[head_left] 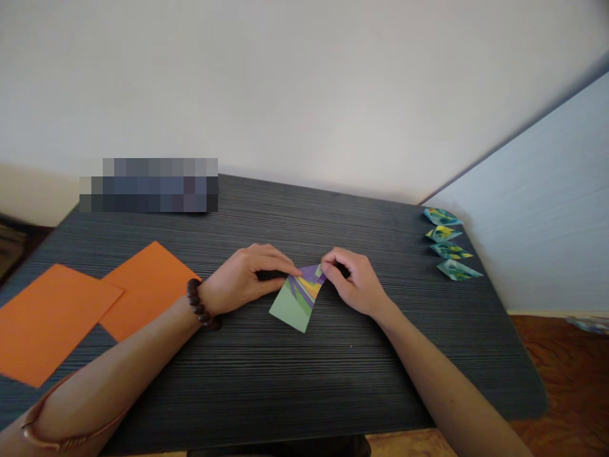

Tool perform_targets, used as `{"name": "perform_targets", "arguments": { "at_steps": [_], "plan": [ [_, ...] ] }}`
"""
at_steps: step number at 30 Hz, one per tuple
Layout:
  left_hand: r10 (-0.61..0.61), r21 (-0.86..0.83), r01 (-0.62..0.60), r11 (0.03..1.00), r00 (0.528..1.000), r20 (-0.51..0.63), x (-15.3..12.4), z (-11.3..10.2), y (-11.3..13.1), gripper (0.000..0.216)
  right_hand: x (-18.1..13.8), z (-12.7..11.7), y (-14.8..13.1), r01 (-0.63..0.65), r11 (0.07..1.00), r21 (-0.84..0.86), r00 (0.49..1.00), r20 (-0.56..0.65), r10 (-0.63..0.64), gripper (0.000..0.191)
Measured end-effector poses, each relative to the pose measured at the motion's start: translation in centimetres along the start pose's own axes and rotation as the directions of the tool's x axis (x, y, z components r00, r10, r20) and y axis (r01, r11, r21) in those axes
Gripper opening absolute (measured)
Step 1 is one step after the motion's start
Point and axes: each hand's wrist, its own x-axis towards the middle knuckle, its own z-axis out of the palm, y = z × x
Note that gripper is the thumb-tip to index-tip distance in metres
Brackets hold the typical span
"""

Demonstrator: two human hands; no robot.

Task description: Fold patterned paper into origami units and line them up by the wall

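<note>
A partly folded sheet of origami paper (297, 302), pale green with purple and yellow patterning, lies on the dark table in front of me. My left hand (250, 276) rests its fingertips on the paper's upper left edge, with thumb and index finger apart. At the upper right corner, my right hand (352, 279) pinches the paper between thumb and fingers, where a small flap is turned over. A beaded bracelet (200, 304) circles my left wrist.
Two orange paper sheets (54, 320) overlap on the left. Several folded paper pieces (459, 270) in green and yellow stand in a row along the right edge of the black table (266, 393). A pixelated item (157, 187) is at the back left, near the wall.
</note>
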Motion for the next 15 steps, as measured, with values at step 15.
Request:
{"name": "perform_targets", "arguments": {
  "at_steps": [15],
  "plan": [
    [0.044, 0.562, 0.08, 0.823, 0.978, -0.204, -0.5, 1.1, 0.6, 0.022, -0.5, 1.1, -0.3, 0.292, 0.905, -0.309, 0.953, 0.018, -0.302, 0.022]
  ]
}}
